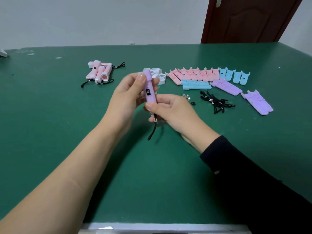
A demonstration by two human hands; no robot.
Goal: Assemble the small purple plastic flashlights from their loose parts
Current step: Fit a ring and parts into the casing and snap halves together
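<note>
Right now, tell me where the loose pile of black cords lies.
In the head view, the black cords lie on the green table right of centre, between the right hand and the nearer purple shell halves.

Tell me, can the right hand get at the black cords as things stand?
Probably yes: the black cords lie near the right hand, with only tiny loose parts between. But it pinches the purple flashlight, so it must let go first.
</note>
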